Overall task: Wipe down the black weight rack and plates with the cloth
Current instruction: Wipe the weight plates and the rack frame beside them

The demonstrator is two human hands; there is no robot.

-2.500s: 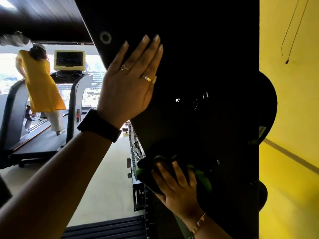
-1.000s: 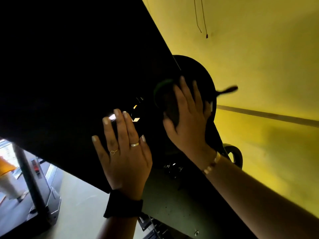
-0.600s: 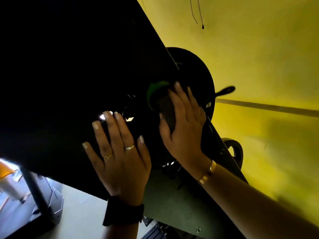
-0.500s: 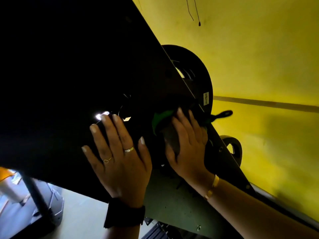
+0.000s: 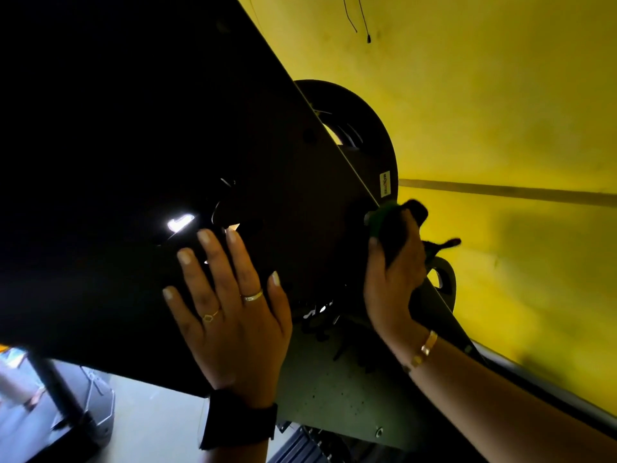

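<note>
Cloth farther right, at rack edge.

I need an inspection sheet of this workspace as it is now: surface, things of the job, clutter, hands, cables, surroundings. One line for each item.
Surface: black rack panel, slanted in the view and very dark; dirt cannot be judged.
Job's things: black weight plate behind the panel's edge, with a small label; green cloth bunched at that edge.
Clutter: nothing seen.
Hands: left hand lies flat on the panel, fingers straight; right hand grips the cloth.
Cables: thin wires hang on the wall, apart from both hands.
Surroundings: yellow wall with a dark horizontal stripe; pale floor at the lower left.
</note>
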